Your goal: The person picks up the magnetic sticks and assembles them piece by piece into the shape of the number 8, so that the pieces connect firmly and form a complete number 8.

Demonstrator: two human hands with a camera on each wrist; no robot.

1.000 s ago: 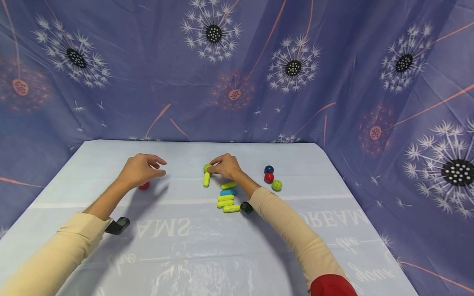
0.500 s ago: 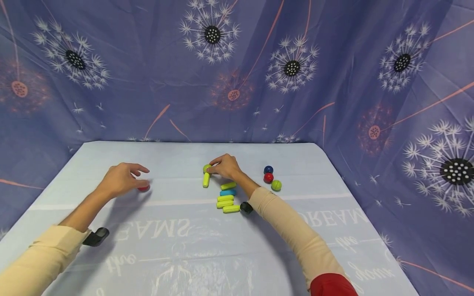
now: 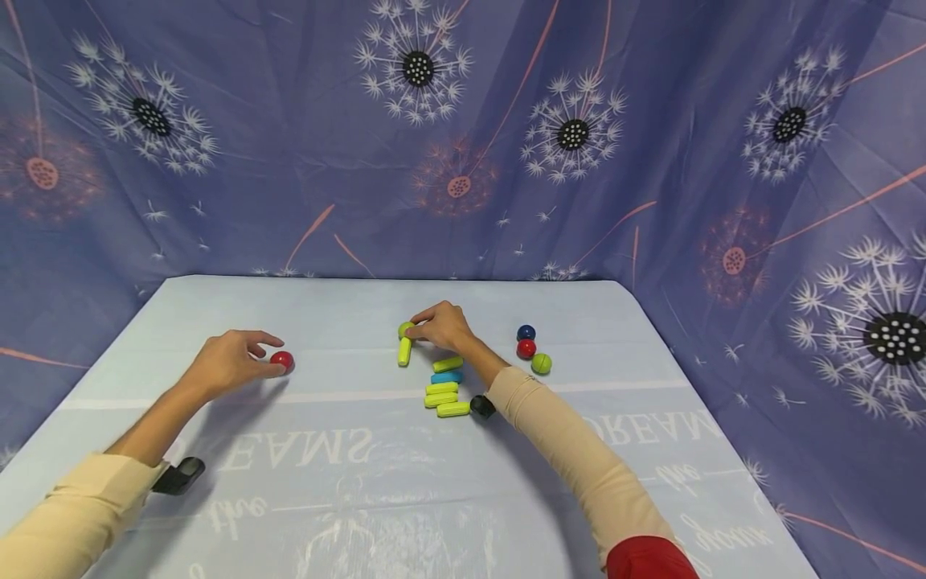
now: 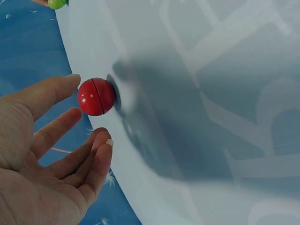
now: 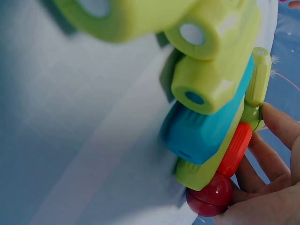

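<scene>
My left hand reaches beside a shiny red ball on the left of the table. In the left wrist view its fingers are loosely spread, with thumb and fingertips close to the red ball but not closed round it. With my right hand I pinch a green ball at the end of a yellow-green stick. In the right wrist view, a red stick runs from near that green ball to a dark red ball by the lower finger; my hand hides both in the head view.
Several yellow-green sticks and a blue stick lie below my right hand. A blue ball, a red ball and a green ball sit to its right. A patterned curtain rises behind the table.
My left hand has moved left and nearer to me, down beside the red ball, which now shows more fully. The right hand stays in place on the green ball.
</scene>
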